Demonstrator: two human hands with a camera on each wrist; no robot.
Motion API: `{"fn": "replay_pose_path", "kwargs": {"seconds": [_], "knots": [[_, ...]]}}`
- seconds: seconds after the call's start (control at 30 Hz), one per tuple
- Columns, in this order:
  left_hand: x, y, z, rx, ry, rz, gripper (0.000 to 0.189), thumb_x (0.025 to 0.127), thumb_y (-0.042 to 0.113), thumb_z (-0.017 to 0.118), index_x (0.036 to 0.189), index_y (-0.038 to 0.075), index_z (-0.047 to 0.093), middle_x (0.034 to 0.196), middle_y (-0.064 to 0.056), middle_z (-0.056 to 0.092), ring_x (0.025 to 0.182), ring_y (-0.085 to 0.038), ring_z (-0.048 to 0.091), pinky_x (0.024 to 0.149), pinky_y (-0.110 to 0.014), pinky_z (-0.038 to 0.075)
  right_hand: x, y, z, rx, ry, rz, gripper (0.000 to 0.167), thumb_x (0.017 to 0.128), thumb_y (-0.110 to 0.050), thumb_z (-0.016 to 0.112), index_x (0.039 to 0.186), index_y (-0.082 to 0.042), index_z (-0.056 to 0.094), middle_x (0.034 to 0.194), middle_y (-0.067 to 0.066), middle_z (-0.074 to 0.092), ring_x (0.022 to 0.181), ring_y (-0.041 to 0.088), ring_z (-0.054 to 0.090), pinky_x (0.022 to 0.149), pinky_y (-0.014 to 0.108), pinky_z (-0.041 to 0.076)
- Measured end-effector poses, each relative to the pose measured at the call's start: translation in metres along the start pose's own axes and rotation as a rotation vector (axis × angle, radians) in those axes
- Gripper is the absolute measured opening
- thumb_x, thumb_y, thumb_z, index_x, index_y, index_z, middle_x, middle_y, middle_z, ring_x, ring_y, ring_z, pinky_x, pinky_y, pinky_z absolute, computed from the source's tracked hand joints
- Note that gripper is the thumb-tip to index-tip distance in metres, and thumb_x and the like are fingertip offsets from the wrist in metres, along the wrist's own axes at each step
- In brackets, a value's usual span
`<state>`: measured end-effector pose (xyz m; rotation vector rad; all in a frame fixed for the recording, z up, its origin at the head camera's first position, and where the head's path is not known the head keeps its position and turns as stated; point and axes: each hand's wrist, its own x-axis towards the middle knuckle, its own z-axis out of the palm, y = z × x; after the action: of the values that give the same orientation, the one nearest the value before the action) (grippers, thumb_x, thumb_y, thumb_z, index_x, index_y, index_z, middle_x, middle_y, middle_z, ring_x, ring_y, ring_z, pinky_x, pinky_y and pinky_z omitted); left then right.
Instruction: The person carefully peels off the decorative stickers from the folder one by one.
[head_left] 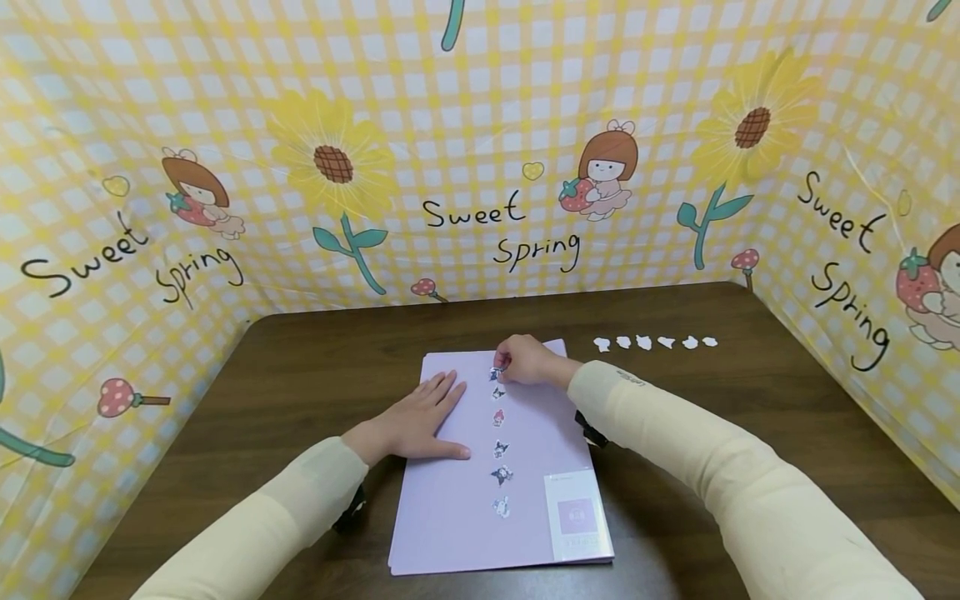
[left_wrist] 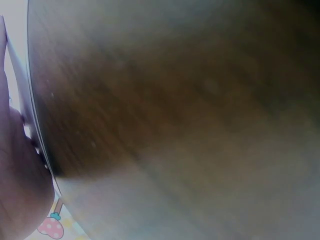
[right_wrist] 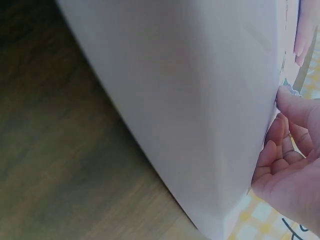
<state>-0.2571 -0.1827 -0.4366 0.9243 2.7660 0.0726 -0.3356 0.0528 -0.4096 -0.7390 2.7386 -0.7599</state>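
A lilac folder (head_left: 450, 517) lies on the table with a column of small cartoon stickers running down its middle, among them a pink one (head_left: 498, 417) and a dark-winged one (head_left: 502, 475). My left hand (head_left: 416, 421) rests spread and flat on the folder's left side, its thumb pointing toward the column. At the column's top, my right hand (head_left: 528, 362) pinches a small blue-and-dark sticker (head_left: 493, 375) against the folder's surface. In the right wrist view the thumb covers most of that sticker (right_wrist: 293, 89). Only the edge of the left hand (left_wrist: 22, 185) shows in the left wrist view.
Several small white cut-out pieces (head_left: 643, 342) lie in a row on the dark wooden table (head_left: 300, 375), right of the folder. A clear pocket with a white card (head_left: 562, 492) is at the folder's lower right corner. Yellow checked cloth (head_left: 465, 150) encloses the table's back and sides.
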Motion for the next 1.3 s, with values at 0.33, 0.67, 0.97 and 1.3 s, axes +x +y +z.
{"fn": "replay_pose_path", "kwargs": {"seconds": [0.33,0.67,0.97,1.3], "knots": [[0.000,0.000,0.000,-0.003,0.000,0.002,0.113,0.079,0.083,0.044,0.156,0.008,0.011,0.161,-0.015,0.001,0.147,-0.031,-0.002,0.116,-0.045,0.007,-0.005,0.002,-0.010,0.113,0.006,-0.011,0.005,0.084,-0.010,0.077,0.086,-0.007,0.072,0.077,-0.001,0.064,0.075,0.013,0.054,0.071,0.025,0.044],[0.000,0.001,-0.002,-0.001,-0.015,-0.004,0.113,0.078,0.084,0.043,0.157,0.009,0.011,0.162,-0.014,0.001,0.147,-0.031,-0.002,0.116,-0.045,0.007,-0.013,0.008,-0.023,0.237,0.024,-0.024,0.005,0.086,-0.006,0.073,0.090,-0.008,0.075,0.083,-0.001,0.066,0.078,0.014,0.054,0.070,0.025,0.045],[-0.001,0.001,-0.002,-0.003,-0.014,-0.010,0.113,0.078,0.084,0.042,0.157,0.010,0.010,0.162,-0.013,-0.001,0.147,-0.030,-0.002,0.116,-0.044,0.006,-0.024,0.025,-0.033,0.441,0.044,0.048,0.009,0.087,-0.005,0.072,0.096,-0.001,0.073,0.083,0.007,0.067,0.072,0.017,0.059,0.065,0.029,0.051],[-0.001,0.000,0.000,-0.002,0.008,0.002,0.112,0.078,0.083,0.043,0.157,0.009,0.012,0.162,-0.013,0.001,0.147,-0.031,-0.001,0.116,-0.044,0.007,-0.050,0.047,-0.045,0.466,0.084,0.092,0.018,0.088,-0.009,0.072,0.103,0.001,0.073,0.094,0.006,0.070,0.083,0.018,0.057,0.075,0.032,0.050]]}}
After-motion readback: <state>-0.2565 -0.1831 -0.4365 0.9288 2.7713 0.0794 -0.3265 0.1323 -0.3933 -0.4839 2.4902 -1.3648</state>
